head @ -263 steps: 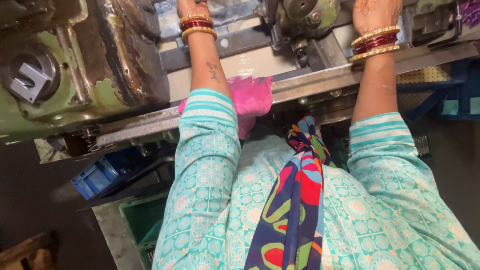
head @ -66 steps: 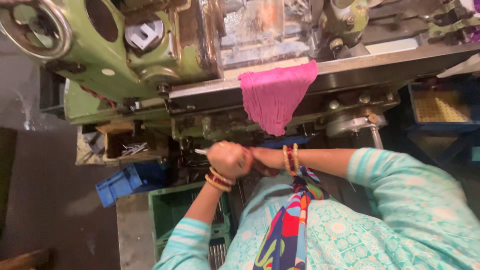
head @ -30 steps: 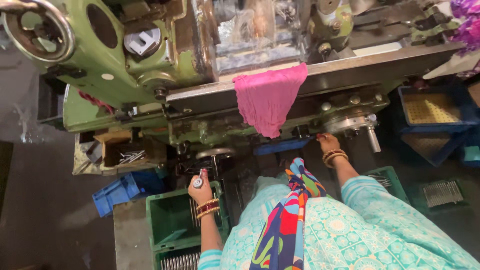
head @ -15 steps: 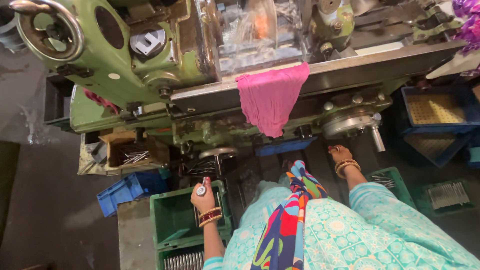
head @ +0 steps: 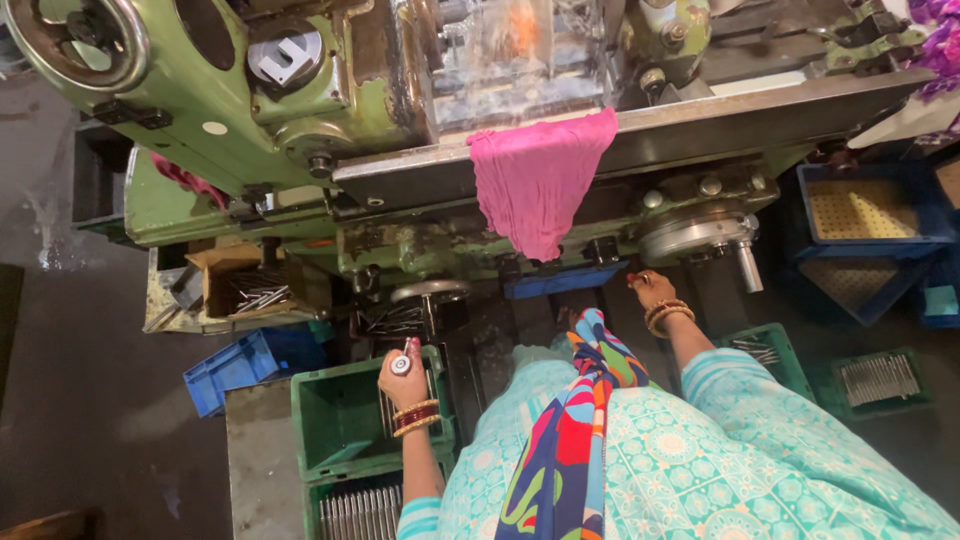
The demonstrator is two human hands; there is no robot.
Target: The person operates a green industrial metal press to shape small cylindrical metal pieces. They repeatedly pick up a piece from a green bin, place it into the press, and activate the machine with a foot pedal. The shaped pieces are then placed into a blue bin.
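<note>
Left hand: the left hand [head: 400, 378] was clenched around a short metal pin [head: 401, 364], its round end face turned up toward the camera.
Pin axis: ran roughly vertical, rising out of the fist.
Below the grip: an open green crate [head: 335, 415].
Right hand: the right hand [head: 652, 292] reached beneath the green machine [head: 400, 215]; whether it grasped anything cannot be told.
Above: a pink cloth [head: 540, 180] hung from the bed edge.

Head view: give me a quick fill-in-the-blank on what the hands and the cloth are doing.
1. The cloth draped over the machine's edge is ____ in colour.
2. The left hand is above a ____ crate.
3. The right hand reaches under the machine, below the ____ handwheel.

Missing words: pink; green; metal
</note>
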